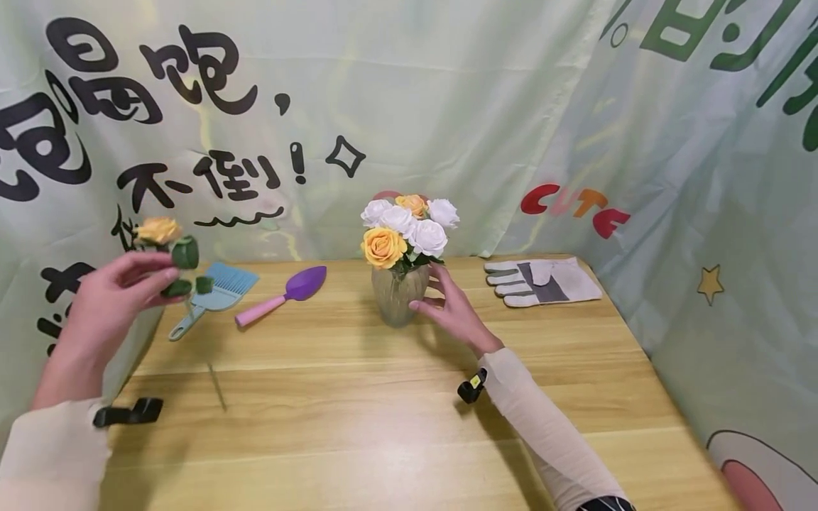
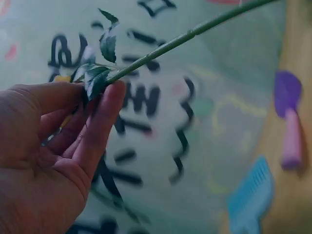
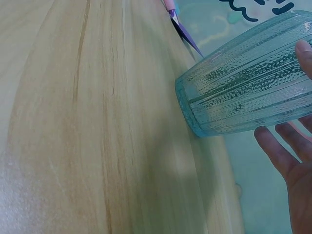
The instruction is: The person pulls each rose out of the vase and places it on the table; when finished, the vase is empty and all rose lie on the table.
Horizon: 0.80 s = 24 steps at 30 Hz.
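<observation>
In the head view my left hand (image 1: 118, 298) holds up an artificial orange rose (image 1: 158, 230) at the left, pinching its green stem (image 2: 175, 48) near the leaves between thumb and fingers. The bare stem slants down over the table. A ribbed, clear glass vase (image 1: 397, 305) stands upright toward the back of the table. It holds several white roses (image 1: 427, 237) and orange roses (image 1: 383, 248). My right hand (image 1: 455, 312) grips the vase's right side, thumb in front and fingers reaching around behind; the right wrist view shows the vase's textured glass (image 3: 243, 83) close up.
On the wooden table (image 1: 358, 433), a blue dustpan-shaped tool with comb-like teeth (image 1: 225, 285) lies at back left. A purple trowel with a pink handle (image 1: 305, 283) lies beside it. Work gloves (image 1: 562, 282) lie at back right. A printed curtain (image 1: 434, 106) hangs behind.
</observation>
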Each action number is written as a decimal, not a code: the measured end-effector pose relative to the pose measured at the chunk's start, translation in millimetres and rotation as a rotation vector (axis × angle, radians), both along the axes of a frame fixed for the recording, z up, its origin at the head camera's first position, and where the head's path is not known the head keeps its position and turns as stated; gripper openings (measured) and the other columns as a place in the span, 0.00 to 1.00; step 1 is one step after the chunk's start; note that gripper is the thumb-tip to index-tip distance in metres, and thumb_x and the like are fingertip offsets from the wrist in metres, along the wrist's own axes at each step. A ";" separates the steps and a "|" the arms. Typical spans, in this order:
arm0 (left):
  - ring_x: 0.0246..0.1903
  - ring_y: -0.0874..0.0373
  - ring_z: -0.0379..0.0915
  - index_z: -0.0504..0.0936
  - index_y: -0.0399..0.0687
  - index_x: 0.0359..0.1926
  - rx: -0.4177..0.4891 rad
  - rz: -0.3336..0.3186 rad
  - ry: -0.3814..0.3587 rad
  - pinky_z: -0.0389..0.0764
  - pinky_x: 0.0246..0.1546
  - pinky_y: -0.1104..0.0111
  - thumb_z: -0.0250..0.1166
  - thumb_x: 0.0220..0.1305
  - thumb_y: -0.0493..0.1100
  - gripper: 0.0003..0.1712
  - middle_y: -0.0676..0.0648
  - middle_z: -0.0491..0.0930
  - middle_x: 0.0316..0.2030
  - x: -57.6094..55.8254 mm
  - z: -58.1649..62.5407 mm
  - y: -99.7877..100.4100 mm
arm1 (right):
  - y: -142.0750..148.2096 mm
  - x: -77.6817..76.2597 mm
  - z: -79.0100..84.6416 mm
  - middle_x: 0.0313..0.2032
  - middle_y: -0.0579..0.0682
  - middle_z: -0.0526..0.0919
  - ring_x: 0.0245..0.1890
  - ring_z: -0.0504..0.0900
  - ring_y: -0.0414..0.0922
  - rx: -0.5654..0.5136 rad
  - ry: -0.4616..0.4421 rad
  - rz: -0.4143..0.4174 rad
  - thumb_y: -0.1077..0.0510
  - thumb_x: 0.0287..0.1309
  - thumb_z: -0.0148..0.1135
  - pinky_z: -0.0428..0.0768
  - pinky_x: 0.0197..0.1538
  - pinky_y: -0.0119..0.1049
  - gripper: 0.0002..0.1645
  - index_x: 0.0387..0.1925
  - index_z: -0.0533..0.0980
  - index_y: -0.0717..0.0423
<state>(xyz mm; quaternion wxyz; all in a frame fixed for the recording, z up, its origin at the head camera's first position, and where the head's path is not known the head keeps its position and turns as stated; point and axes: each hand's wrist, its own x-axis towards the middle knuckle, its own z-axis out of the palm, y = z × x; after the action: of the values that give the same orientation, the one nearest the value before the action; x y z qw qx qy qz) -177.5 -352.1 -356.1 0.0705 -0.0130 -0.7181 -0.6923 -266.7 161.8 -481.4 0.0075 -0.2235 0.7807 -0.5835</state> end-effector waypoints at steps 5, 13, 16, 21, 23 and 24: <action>0.37 0.65 0.91 0.88 0.52 0.53 -0.003 -0.005 -0.062 0.93 0.38 0.71 0.68 0.76 0.32 0.13 0.60 0.91 0.43 26.6 -46.9 -30.2 | -1.6 -0.4 0.5 0.80 0.58 0.66 0.75 0.74 0.62 -0.005 0.007 0.004 0.57 0.69 0.76 0.86 0.69 0.50 0.55 0.86 0.54 0.45; 0.42 0.66 0.91 0.89 0.56 0.53 0.068 -0.047 -0.164 0.93 0.41 0.69 0.65 0.77 0.30 0.16 0.61 0.92 0.45 55.1 -112.7 -45.9 | -3.3 -0.4 -1.1 0.81 0.57 0.64 0.76 0.74 0.61 -0.001 0.004 -0.001 0.58 0.69 0.76 0.86 0.70 0.50 0.56 0.87 0.53 0.45; 0.42 0.66 0.91 0.90 0.56 0.52 0.109 -0.056 -0.190 0.93 0.42 0.68 0.64 0.78 0.29 0.17 0.60 0.92 0.45 58.1 -131.4 -40.6 | -3.1 -0.5 -1.1 0.82 0.57 0.63 0.77 0.73 0.61 -0.003 -0.001 -0.002 0.58 0.70 0.76 0.85 0.70 0.51 0.55 0.87 0.53 0.46; 0.42 0.66 0.90 0.90 0.56 0.51 0.067 -0.039 -0.279 0.94 0.42 0.67 0.65 0.79 0.32 0.14 0.60 0.91 0.42 55.3 -153.2 -27.2 | -2.5 -0.6 -0.7 0.82 0.55 0.63 0.77 0.73 0.60 0.002 -0.006 -0.005 0.58 0.70 0.75 0.85 0.71 0.51 0.55 0.87 0.53 0.45; 0.41 0.67 0.89 0.89 0.55 0.52 0.013 -0.023 -0.320 0.94 0.42 0.67 0.66 0.79 0.35 0.11 0.62 0.90 0.42 53.5 -158.7 -23.2 | -2.7 -0.5 -0.5 0.82 0.55 0.63 0.77 0.73 0.61 0.001 -0.007 -0.005 0.58 0.70 0.76 0.85 0.70 0.51 0.55 0.87 0.53 0.45; 0.41 0.68 0.89 0.89 0.54 0.54 -0.021 -0.016 -0.339 0.94 0.43 0.67 0.66 0.80 0.36 0.10 0.63 0.90 0.41 52.7 -161.0 -21.7 | -2.9 -0.5 -0.5 0.82 0.56 0.63 0.76 0.73 0.61 0.001 -0.007 -0.004 0.58 0.69 0.76 0.85 0.70 0.51 0.55 0.87 0.53 0.45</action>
<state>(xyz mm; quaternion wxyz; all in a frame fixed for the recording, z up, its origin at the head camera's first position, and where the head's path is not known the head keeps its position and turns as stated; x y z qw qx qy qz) -124.8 -373.7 -517.1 -0.0573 0.0972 -0.7267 -0.6776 -267.2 158.9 -481.9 0.0091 -0.2201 0.7813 -0.5839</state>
